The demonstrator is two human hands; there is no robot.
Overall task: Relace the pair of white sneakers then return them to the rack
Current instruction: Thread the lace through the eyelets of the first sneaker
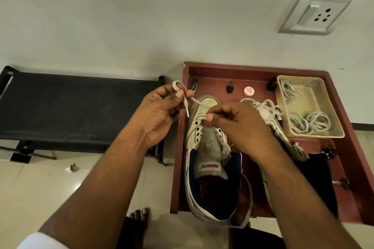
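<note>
A worn white sneaker (208, 159) with a navy lining lies on the dark red table (261, 70), toe away from me, its eyelets showing no lace. My left hand (162, 111) pinches a looped grey-white lace (187, 100) up left of the toe. That lace runs down to the lowest eyelets, where my right hand (236, 125) pinches at the shoe's throat. The second white sneaker (269, 115) lies to the right, partly hidden behind my right hand, with a lace on it.
A clear plastic tray (311, 107) with coiled laces stands at the table's back right. A small round tin (249, 91), a black knob (229, 88) and clips lie on the table. A black fabric shoe rack (77, 107) stands left on the tiled floor. A wall socket (315, 14) is above.
</note>
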